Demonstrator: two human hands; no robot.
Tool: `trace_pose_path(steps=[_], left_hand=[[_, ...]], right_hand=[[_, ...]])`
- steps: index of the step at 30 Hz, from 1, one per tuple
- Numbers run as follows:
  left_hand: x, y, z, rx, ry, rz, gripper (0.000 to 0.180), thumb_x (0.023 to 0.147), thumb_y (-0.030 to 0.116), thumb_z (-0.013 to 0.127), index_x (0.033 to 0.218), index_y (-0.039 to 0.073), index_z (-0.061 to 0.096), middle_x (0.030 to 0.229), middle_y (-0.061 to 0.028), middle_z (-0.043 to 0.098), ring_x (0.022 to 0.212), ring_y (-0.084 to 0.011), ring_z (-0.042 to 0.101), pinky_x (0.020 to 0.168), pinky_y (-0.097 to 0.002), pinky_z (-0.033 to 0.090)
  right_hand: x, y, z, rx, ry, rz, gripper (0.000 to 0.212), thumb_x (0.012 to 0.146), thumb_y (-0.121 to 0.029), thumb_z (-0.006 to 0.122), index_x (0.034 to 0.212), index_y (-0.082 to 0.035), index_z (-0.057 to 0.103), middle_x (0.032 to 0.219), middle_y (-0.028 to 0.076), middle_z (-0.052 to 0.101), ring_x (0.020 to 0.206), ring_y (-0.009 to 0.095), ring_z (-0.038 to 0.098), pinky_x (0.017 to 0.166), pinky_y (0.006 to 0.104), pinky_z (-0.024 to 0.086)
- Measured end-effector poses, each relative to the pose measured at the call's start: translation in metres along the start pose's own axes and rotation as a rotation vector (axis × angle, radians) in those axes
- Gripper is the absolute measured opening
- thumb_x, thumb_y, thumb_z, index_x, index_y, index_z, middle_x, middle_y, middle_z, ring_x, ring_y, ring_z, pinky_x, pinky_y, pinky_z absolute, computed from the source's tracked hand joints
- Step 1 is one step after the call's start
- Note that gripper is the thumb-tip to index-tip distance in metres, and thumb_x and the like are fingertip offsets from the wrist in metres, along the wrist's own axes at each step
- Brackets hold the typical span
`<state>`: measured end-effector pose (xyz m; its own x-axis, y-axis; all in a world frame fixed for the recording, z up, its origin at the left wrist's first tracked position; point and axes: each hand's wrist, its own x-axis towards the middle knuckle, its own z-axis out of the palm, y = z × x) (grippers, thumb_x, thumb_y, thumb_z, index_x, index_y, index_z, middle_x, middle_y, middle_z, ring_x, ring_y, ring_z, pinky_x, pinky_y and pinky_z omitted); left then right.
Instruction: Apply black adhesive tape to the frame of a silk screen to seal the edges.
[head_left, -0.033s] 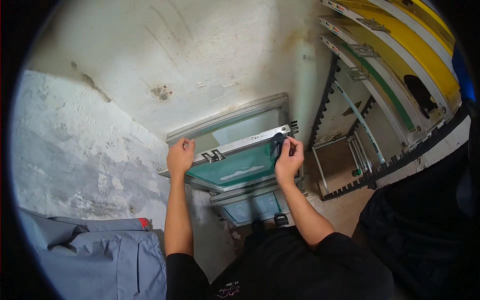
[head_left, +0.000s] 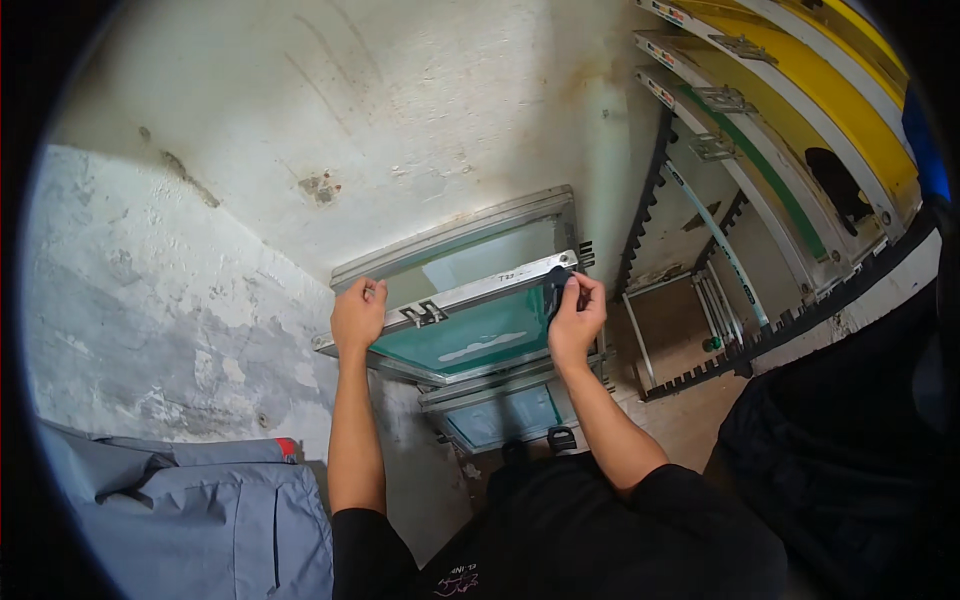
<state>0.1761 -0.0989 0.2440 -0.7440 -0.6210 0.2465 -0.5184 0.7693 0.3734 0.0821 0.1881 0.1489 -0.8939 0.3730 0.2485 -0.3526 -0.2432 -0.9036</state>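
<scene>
I hold an aluminium screen frame with green mesh point(head_left: 470, 342) upright in front of me, by its top rail. My left hand point(head_left: 357, 316) grips the rail's left end. My right hand point(head_left: 575, 320) pinches the right end, fingers around a dark piece at the corner. A small metal bracket point(head_left: 424, 313) sits on the rail between my hands. A second frame point(head_left: 455, 250) leans on the wall right behind it, and a third frame point(head_left: 500, 415) stands lower, near my legs.
A rack with black toothed rails point(head_left: 650, 190) at the right holds several upright frames, some with yellow mesh point(head_left: 800, 90). A rough white wall point(head_left: 150, 290) stands at the left. Grey cloth point(head_left: 190, 510) lies at the lower left, a dark bulk point(head_left: 850, 450) at the lower right.
</scene>
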Motion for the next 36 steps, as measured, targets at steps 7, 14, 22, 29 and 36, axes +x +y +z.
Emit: trace_pose_path(steps=[7, 14, 22, 29, 36], left_hand=[[0.000, -0.002, 0.002, 0.001, 0.026, -0.003, 0.034, 0.094, 0.044, 0.066, 0.096, 0.011, 0.072, 0.077, -0.0100, 0.071, 0.077, -0.0355, 0.069, 0.069, -0.0470, 0.052], [0.000, -0.003, 0.003, -0.032, 0.050, -0.016, 0.035, 0.093, 0.044, 0.066, 0.095, 0.009, 0.072, 0.077, -0.0101, 0.071, 0.076, -0.0345, 0.069, 0.069, -0.0455, 0.052], [0.003, -0.004, 0.004, -0.045, 0.056, -0.010, 0.035, 0.093, 0.043, 0.066, 0.096, 0.009, 0.073, 0.079, -0.0098, 0.072, 0.078, -0.0337, 0.070, 0.070, -0.0454, 0.053], [0.004, -0.004, 0.002, -0.043, 0.033, -0.023, 0.035, 0.093, 0.044, 0.065, 0.097, 0.011, 0.073, 0.080, -0.0096, 0.072, 0.080, -0.0346, 0.070, 0.071, -0.0462, 0.053], [0.002, -0.005, 0.002, -0.022, 0.036, -0.021, 0.034, 0.093, 0.044, 0.065, 0.097, 0.011, 0.073, 0.080, -0.0100, 0.072, 0.079, -0.0345, 0.070, 0.071, -0.0463, 0.053]], right_hand=[[-0.069, -0.003, 0.037, -0.121, -0.398, 0.059, 0.014, 0.094, -0.010, 0.072, 0.101, -0.001, 0.065, 0.084, 0.011, 0.064, 0.073, 0.019, 0.061, 0.067, 0.0334, 0.050], [-0.041, 0.001, 0.026, -0.063, -0.244, -0.070, 0.013, 0.095, -0.010, 0.072, 0.102, -0.001, 0.066, 0.089, 0.010, 0.067, 0.078, 0.022, 0.063, 0.070, 0.0346, 0.051], [0.024, 0.006, -0.019, -0.118, 0.060, 0.019, 0.017, 0.102, -0.013, 0.065, 0.113, -0.003, 0.057, 0.102, 0.002, 0.060, 0.089, 0.010, 0.054, 0.079, 0.0243, 0.045], [0.024, -0.036, -0.005, 0.084, -0.068, -0.016, 0.026, 0.100, -0.009, 0.067, 0.122, -0.002, 0.056, 0.103, 0.004, 0.061, 0.093, 0.011, 0.056, 0.083, 0.0271, 0.047], [0.015, -0.047, 0.006, -0.348, -0.584, -0.178, 0.035, 0.095, -0.006, 0.068, 0.129, 0.002, 0.065, 0.106, 0.016, 0.070, 0.096, 0.023, 0.067, 0.086, 0.0340, 0.052]])
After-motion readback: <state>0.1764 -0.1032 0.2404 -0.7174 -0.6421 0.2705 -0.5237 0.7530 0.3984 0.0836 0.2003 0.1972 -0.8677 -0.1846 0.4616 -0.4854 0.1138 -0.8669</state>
